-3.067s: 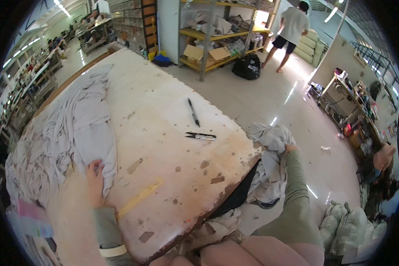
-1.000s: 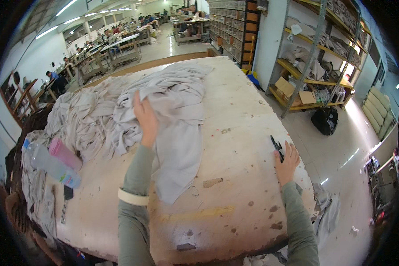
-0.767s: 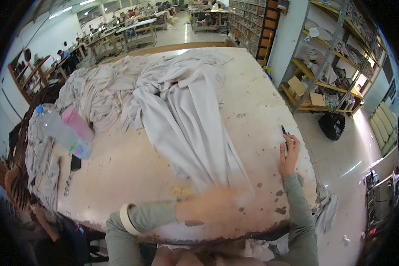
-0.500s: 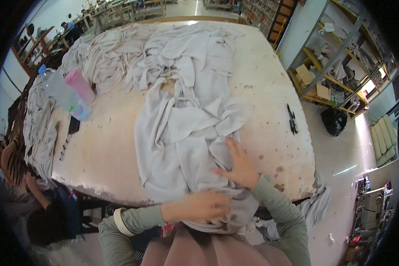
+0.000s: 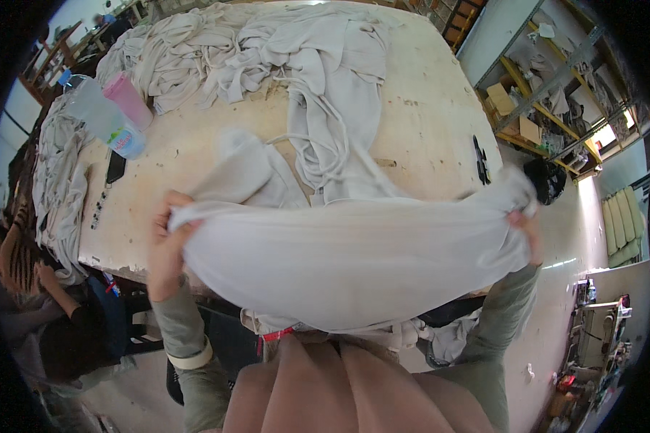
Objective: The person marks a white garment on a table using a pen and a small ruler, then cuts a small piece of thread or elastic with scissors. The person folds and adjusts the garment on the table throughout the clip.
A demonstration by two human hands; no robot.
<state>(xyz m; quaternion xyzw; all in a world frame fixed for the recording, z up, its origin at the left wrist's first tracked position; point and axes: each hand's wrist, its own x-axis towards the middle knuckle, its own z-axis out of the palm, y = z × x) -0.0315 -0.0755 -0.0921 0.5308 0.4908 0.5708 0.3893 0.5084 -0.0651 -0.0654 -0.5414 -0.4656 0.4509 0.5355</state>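
Observation:
A light grey fabric piece [image 5: 354, 260] hangs stretched between my two hands above the table's near edge, sagging in the middle. My left hand [image 5: 170, 245] is closed on its left end, thumb pressed over the cloth. At the opposite end my right hand [image 5: 525, 234] grips the bunched cloth, partly covered by it and a little blurred. Behind the stretched part, more of the same cloth lies loose on the table, with a long narrow strip [image 5: 339, 130] running toward the far pile [image 5: 289, 36]. Whether these parts are joined cannot be made out.
On the worn table [image 5: 440, 115], a clear bottle [image 5: 101, 112], a pink cup [image 5: 128, 101] and a black phone [image 5: 115, 167] stand or lie at left. A black tool [image 5: 481, 159] lies near the right edge. Another person's arm [image 5: 56, 289] shows at left. Shelves [image 5: 534, 86] stand at right.
Both hands have moved apart from the cloth in front of me and now hold it up, spread wide between them. The cloth has been lifted off the table's near part. The view has tilted down slightly.

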